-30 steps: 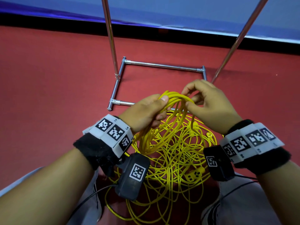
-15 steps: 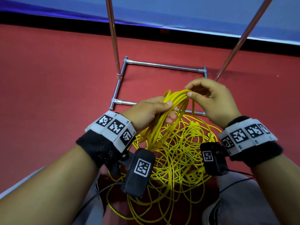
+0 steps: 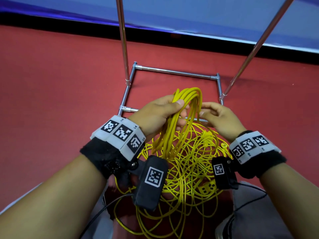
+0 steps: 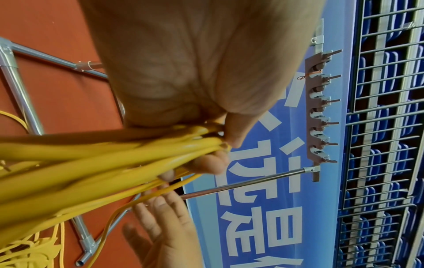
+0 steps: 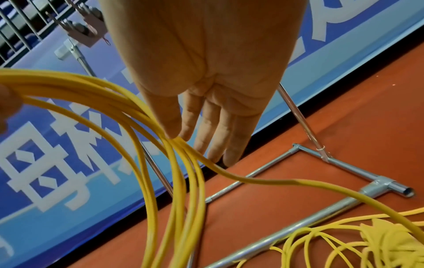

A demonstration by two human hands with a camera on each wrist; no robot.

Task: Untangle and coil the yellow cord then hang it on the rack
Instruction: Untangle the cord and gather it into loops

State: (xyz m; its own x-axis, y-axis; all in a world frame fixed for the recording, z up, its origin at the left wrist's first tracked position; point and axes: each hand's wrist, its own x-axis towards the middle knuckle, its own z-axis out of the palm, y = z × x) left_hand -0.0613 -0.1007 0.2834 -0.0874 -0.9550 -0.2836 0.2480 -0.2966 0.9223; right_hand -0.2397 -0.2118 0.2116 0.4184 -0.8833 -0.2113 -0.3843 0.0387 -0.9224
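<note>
My left hand [image 3: 164, 114] grips a bundle of several coiled loops of the yellow cord [image 3: 189, 99], held upright in front of me; its thumb and fingers close round the strands [image 4: 201, 143]. My right hand [image 3: 217, 118] is just right of the coil, fingers straight, with its thumb tip touching the strands [image 5: 181, 145]. Beneath both hands the rest of the cord lies as a tangled pile [image 3: 189, 163] on the red floor, its yellow socket end [image 3: 208, 187] among it. The rack's hook bar [image 4: 319, 108] stands up high, behind the hands.
The rack's metal base frame [image 3: 172, 71] lies on the red floor beyond the hands, with two slanted uprights [image 3: 123, 40] rising from it. A blue banner [image 3: 207, 14] runs along the far edge. My grey-clad legs [image 3: 255, 221] flank the pile.
My left hand has lifted and turned the coil more upright. My right hand has let go of the top of the loops and dropped to the coil's right side, fingers opened.
</note>
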